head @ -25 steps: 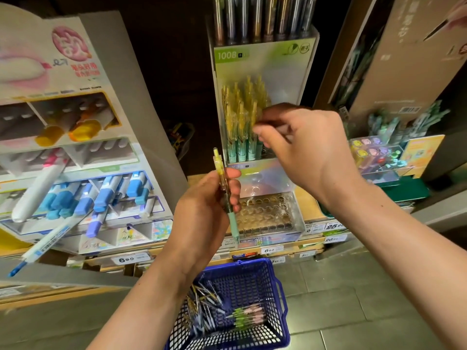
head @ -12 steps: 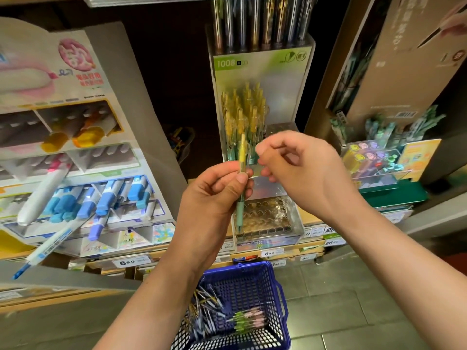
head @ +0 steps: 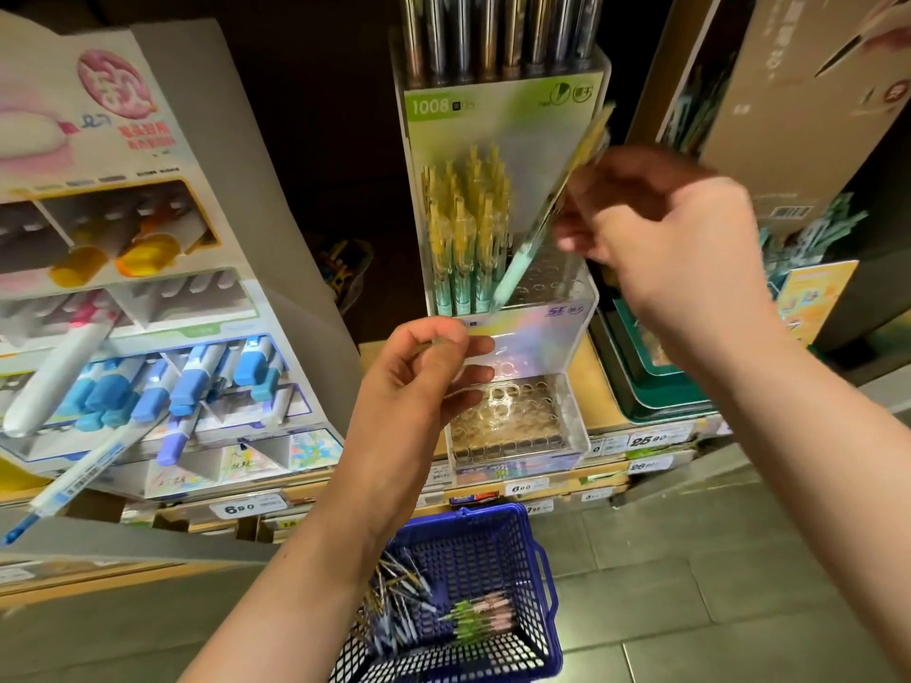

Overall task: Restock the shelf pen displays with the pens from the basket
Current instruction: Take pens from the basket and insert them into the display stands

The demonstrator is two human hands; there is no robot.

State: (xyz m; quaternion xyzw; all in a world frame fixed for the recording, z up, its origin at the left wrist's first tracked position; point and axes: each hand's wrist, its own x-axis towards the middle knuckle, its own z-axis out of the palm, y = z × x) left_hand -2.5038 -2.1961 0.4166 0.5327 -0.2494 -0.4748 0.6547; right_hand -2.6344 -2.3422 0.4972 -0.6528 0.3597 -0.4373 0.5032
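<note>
My right hand point(head: 675, 239) pinches a yellow-and-mint pen point(head: 552, 209), tilted, its mint tip low over the middle tier of the clear pen display point(head: 572, 308). Several matching yellow pens point(head: 463, 239) stand upright in the left side of that tier. The right side and the lower tier point(head: 512, 421) show bare holes. My left hand point(head: 419, 386) hovers in front of the display with fingers loosely curled and nothing in them. The blue basket point(head: 537, 574) sits below on the floor with several pens point(head: 434, 618) inside.
A marker display point(head: 148, 367) with blue and yellow caps stands at the left, one long pen sticking out low. Dark pens fill the display's top tier point(head: 498, 37). Green trays point(head: 655, 386) and cardboard stands point(head: 788, 115) crowd the right. Price tags line the shelf edge point(head: 522, 485).
The pen passed from my left hand to my right, which swung it up and right toward the middle tier. My left hand now holds nothing.
</note>
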